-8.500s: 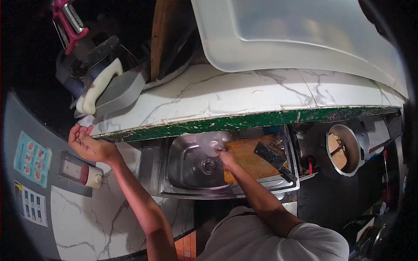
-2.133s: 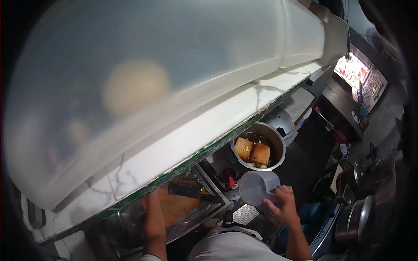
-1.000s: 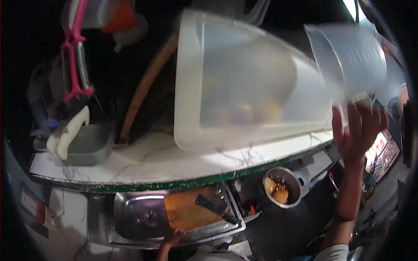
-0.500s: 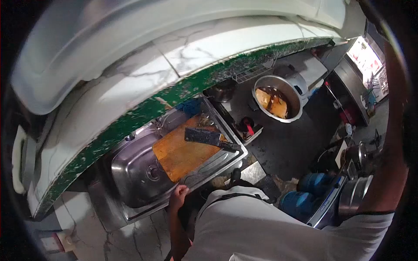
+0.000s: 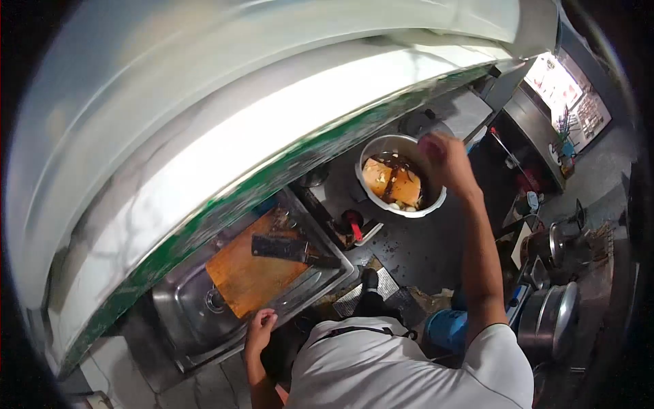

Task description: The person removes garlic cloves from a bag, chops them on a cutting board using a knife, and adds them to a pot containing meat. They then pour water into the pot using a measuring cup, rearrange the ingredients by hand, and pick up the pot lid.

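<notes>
My right hand (image 5: 451,162) is raised over the right rim of a large metal pot (image 5: 368,194). Its fingers are closed around a dark reddish thing (image 5: 432,146), too blurred to name. Inside the pot, pale orange-brown slabs (image 5: 407,187) lie in dark liquid, with small whitish pieces around and on them. My left hand (image 5: 260,330) is at the front edge of the steel sink (image 5: 163,300), fingers loosely bent and apart, holding nothing. Just beyond it, a wooden chopping board (image 5: 238,273) lies across the sink, with a cleaver (image 5: 279,247) on top.
A red-handled utensil (image 5: 355,228) sits between the sink and the pot. Blue containers (image 5: 446,330) and a stacked metal pot (image 5: 548,320) stand at my right. A green-edged marble ledge (image 5: 225,204) runs along the left, above the sink.
My right hand has swung in from the far right to above the pot. Whitish pieces now show in the pot. My left hand stays by the sink edge while the view has shifted.
</notes>
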The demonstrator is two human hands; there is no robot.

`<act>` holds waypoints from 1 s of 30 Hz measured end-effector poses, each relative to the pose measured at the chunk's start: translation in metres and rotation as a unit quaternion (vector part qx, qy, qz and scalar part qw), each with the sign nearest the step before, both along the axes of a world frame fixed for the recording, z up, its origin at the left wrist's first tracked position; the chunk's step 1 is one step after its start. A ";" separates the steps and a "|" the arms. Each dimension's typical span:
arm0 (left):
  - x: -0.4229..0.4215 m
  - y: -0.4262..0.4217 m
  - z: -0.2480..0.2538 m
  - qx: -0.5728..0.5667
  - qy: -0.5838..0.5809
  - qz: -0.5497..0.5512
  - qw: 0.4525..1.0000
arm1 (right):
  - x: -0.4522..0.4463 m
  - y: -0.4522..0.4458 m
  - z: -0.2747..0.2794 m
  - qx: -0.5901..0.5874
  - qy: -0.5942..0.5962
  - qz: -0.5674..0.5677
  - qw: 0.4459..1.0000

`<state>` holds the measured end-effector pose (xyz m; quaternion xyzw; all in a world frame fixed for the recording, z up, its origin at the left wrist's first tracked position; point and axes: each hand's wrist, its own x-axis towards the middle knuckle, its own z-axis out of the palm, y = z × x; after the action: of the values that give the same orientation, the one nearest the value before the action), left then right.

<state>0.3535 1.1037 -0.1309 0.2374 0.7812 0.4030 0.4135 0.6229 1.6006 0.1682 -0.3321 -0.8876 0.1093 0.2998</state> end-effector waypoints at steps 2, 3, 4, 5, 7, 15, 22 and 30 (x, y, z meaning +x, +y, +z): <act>0.011 0.029 0.015 -0.006 -0.031 0.023 0.999 | 0.038 0.087 -0.102 -0.038 -0.117 -0.084 0.989; 0.016 0.049 0.022 -0.024 -0.027 0.024 0.999 | 0.042 0.088 -0.112 -0.073 -0.118 -0.046 0.989; 0.023 0.069 0.027 -0.044 -0.024 0.026 0.998 | 0.045 0.110 -0.154 -0.025 -0.087 0.038 0.995; 0.030 0.096 0.026 -0.010 -0.039 0.022 0.999 | 0.039 0.114 -0.176 -0.030 -0.216 0.015 0.976; 0.049 0.173 0.027 0.070 -0.041 0.023 0.996 | 0.018 0.131 -0.222 -0.106 -0.343 0.047 0.932; 0.127 0.481 0.036 0.105 0.271 0.112 0.950 | -0.042 0.170 -0.318 -0.008 -0.399 0.138 0.906; 0.148 0.506 0.031 0.048 0.361 0.187 0.912 | -0.051 0.160 -0.317 -0.053 -0.474 0.112 0.872; 0.159 0.509 0.039 0.054 0.375 0.225 0.898 | -0.039 0.161 -0.293 -0.128 -0.531 0.172 0.820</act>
<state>0.5126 1.6123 -0.0920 0.2109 0.8878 0.4083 -0.0253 0.5839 1.7620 -0.1247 -0.2158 -0.9301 0.0790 -0.2865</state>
